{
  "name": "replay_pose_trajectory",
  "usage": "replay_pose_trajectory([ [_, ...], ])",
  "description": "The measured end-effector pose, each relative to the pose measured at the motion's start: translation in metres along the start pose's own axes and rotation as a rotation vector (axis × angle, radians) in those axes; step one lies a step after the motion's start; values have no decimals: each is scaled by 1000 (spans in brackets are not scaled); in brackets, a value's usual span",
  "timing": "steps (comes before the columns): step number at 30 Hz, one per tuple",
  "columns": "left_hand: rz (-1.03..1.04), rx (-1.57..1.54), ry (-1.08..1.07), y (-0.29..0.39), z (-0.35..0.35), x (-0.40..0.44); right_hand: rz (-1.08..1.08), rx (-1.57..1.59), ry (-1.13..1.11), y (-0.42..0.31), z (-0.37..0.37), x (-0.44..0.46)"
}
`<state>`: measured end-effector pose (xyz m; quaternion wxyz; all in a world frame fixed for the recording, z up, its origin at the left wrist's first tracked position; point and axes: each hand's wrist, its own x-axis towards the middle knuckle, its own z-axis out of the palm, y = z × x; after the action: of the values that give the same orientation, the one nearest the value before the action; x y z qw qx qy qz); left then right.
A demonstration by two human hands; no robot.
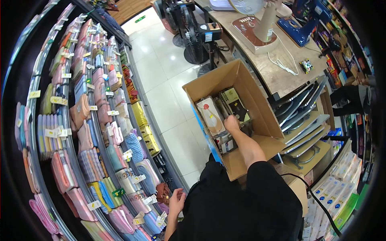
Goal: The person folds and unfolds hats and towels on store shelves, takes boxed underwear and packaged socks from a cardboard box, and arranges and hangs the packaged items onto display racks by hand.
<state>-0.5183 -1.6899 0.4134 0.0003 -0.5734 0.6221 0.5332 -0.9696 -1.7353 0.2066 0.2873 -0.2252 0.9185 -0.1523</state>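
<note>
My right hand (231, 123) reaches down into a tall open cardboard box (253, 98), its fingers closed among the packages there. What they grip is hidden. Left of that hand lies a white and tan package (210, 115) with a red mark. Beyond the fingers is a dark package with a pale green top (232, 95). Smaller packages (226, 145) lie nearer to me in the box. My left hand (175, 203) hangs low beside the towel shelf, fingers loosely bent and apart, holding nothing; a brown folded cloth (163, 193) is close to it.
Shelves of folded towels (86, 132) with price tags line the left side. Black fans (195, 44) stand ahead on the tiled floor (165, 100). A wooden table (257, 64) bears more fans. Stacked folding tables (305, 128) and a black cable (317, 197) are at right.
</note>
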Motion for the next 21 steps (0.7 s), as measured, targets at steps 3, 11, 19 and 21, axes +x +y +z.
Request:
replay_pose_trajectory([
  [3, 39, -85, 52, -20, 3, -7, -164, -6, 241, -12, -27, -8],
  [11, 111, -499, 97, -29, -4, -31, -544, 322, 648, -99, -162, -123],
  [19, 468, -1017, 99, 21, -30, -86, -1523, 407, 205, -156, -60, -377],
  [21, 477, -1070, 358, -7, -27, -95, -1707, 392, 8, -158, -23, -438],
])
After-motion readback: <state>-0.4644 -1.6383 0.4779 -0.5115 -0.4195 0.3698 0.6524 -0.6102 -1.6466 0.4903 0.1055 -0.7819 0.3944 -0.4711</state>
